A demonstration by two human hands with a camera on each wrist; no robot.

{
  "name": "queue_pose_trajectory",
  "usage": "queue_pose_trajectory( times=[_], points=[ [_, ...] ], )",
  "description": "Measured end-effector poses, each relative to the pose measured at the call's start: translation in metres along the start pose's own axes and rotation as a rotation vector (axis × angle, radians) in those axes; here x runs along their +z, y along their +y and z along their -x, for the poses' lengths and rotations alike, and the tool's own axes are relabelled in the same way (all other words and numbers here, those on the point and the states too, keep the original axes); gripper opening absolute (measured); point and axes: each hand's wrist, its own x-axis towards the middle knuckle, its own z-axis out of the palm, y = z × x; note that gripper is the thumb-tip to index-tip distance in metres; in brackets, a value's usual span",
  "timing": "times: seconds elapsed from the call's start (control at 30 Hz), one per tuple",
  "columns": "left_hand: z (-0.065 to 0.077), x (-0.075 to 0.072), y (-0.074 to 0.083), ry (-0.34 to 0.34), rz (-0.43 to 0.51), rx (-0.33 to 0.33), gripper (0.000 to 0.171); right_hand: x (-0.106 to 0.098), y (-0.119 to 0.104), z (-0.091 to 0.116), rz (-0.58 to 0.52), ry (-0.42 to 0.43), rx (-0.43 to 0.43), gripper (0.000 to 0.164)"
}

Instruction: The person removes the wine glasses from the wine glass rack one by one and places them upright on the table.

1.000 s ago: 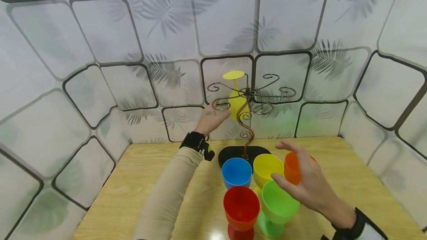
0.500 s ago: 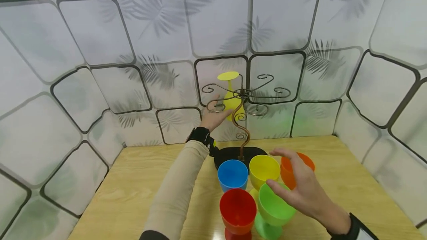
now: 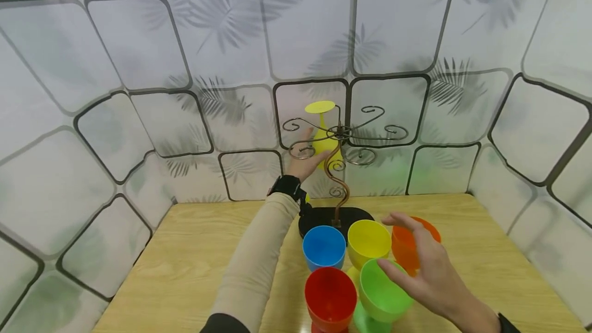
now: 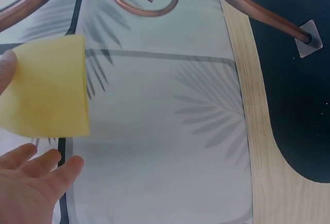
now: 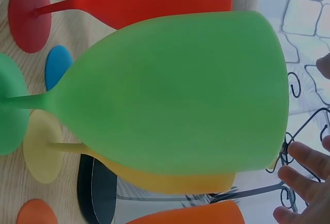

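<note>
On the metal rack (image 3: 339,135) with curled arms, a yellow goblet (image 3: 325,147) hangs upside down at the left, foot uppermost. My left hand (image 3: 302,164) is beside it, fingers extended. In the left wrist view the thumb tip overlaps the yellow bowl, and the other fingers lie below its rim with a gap. My right hand (image 3: 432,274) hovers over the near right goblets with thumb and fingers spread. It is nearest the green goblet (image 3: 384,294) and the orange goblet (image 3: 405,252), partly covering both. The right wrist view shows its fingers (image 5: 309,159) past the green rim, holding nothing.
A blue goblet (image 3: 324,248), another yellow goblet (image 3: 368,244) and a red goblet (image 3: 330,299) stand upright close together before the rack's black base (image 3: 319,215). Patterned fabric walls (image 3: 222,30) enclose the wooden table (image 3: 199,251) at the back and sides.
The left hand and forearm have shifted right, closer in around the hanging yellow goblet. The right hand keeps nearly the same pose over the cups; the head view has moved slightly.
</note>
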Motion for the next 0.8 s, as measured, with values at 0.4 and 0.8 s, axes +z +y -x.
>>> queue_pose_trajectory(
  times=[0.4, 0.8],
  points=[
    [-0.001, 0.0, 0.007, -0.056, -0.038, 0.062, 0.074, -0.002, 0.002, 0.007, 0.008, 0.006, 0.018, 0.087],
    [0.007, -0.003, 0.013, -0.052, 0.018, 0.043, 0.072, -0.001, 0.004, 0.016, 0.004, 0.006, 0.035, 0.083]
  ],
)
